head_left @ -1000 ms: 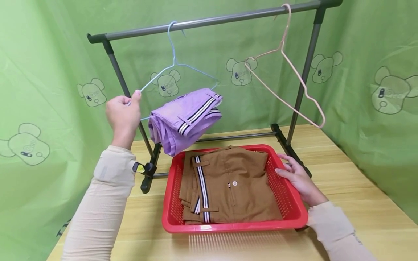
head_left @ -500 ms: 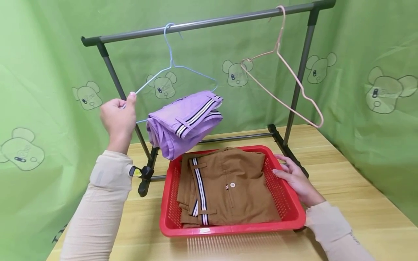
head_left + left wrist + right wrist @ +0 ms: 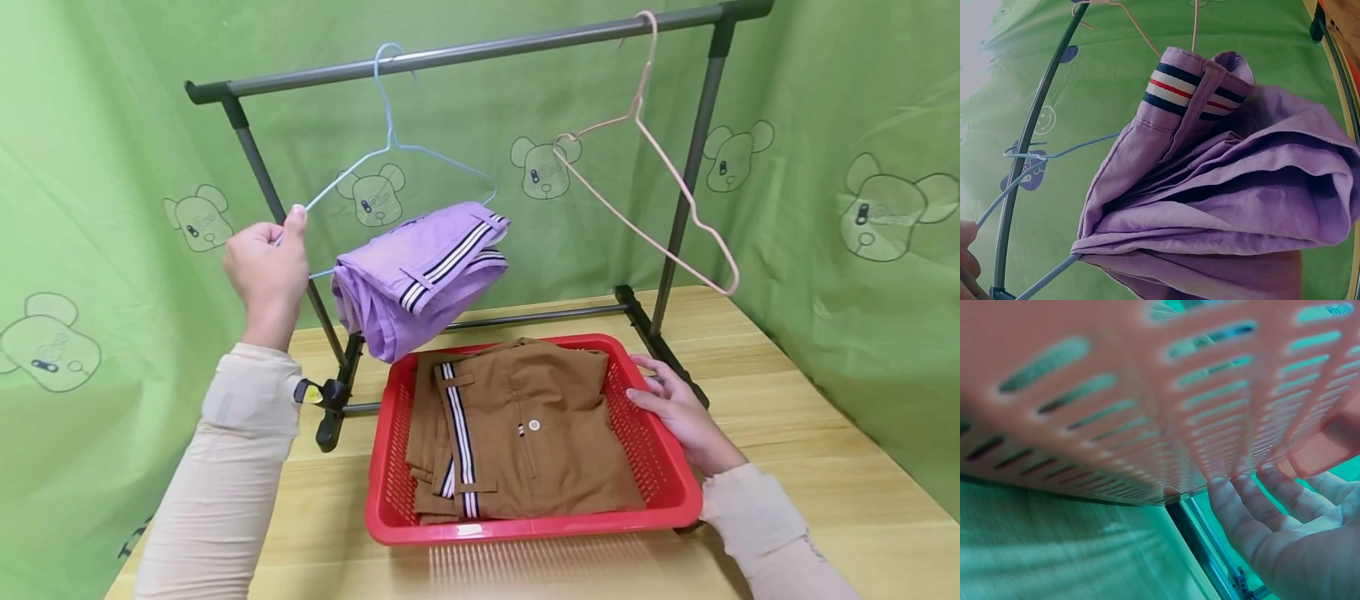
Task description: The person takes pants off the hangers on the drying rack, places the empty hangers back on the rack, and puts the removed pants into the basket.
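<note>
My left hand [image 3: 266, 267] grips the left end of a light blue wire hanger [image 3: 389, 117], whose hook loops over the rail with its top a little above it. Purple trousers [image 3: 420, 275] with a striped waistband hang folded over the hanger's lower bar; the left wrist view shows their loose folds [image 3: 1222, 212] close up. My right hand [image 3: 678, 417] holds the right side of a red plastic basket [image 3: 536, 527], thumb at the rim and fingertips [image 3: 1219, 484] against the slotted outside. Folded brown trousers [image 3: 555, 433] with a striped waistband lie in the basket.
A grey metal clothes rack [image 3: 480, 57] stands on the wooden table [image 3: 780, 400]. Toward the rail's right end hangs a bare pink hanger [image 3: 697, 200]. Green curtains [image 3: 817, 67] printed with mouse heads close in the back and sides.
The blue hanger's hook has risen slightly from the rail, and the left hand and purple trousers have shifted up a little with it. The right hand stays at the basket.
</note>
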### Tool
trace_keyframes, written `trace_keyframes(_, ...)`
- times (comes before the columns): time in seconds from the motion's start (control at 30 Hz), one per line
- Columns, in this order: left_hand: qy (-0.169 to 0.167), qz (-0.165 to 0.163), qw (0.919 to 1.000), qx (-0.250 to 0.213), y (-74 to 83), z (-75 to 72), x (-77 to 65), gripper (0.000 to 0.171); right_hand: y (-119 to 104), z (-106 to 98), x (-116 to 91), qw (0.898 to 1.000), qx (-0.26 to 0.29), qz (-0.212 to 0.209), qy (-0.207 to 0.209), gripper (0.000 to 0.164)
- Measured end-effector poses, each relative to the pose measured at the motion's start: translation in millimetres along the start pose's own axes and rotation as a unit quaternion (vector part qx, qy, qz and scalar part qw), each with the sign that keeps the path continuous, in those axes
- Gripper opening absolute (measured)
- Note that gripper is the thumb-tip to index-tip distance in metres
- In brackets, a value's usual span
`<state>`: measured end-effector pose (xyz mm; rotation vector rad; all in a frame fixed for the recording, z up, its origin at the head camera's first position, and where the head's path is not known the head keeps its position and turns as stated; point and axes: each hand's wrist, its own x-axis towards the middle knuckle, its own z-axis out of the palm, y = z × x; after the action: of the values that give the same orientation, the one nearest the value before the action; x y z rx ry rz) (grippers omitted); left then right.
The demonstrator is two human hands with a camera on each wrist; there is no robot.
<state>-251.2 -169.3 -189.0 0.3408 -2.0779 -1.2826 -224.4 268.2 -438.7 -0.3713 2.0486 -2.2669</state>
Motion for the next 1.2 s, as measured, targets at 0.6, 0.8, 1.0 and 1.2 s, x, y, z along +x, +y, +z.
trace_keyframes(0.6,0.008,0.003,0.9997,-0.022,9.2,1.4,2.3,0.043,1,-2,-2,1.000,0.006,-0.010,0.000,0.054)
trace_keyframes(0.8,0.013,0.002,0.9997,-0.021,13.1,0.6,3.2,0.043,0,-2,-1,1.000,0.005,-0.009,0.000,0.053)
trace_keyframes(1.0,0.013,0.000,0.9994,-0.031,15.0,0.2,3.4,0.042,1,-1,0,1.000,0.013,-0.012,-0.002,0.052)
trace_keyframes(1.2,0.015,-0.002,0.9990,-0.041,15.2,0.2,3.5,0.042,1,0,0,1.000,0.015,-0.013,0.000,0.051)
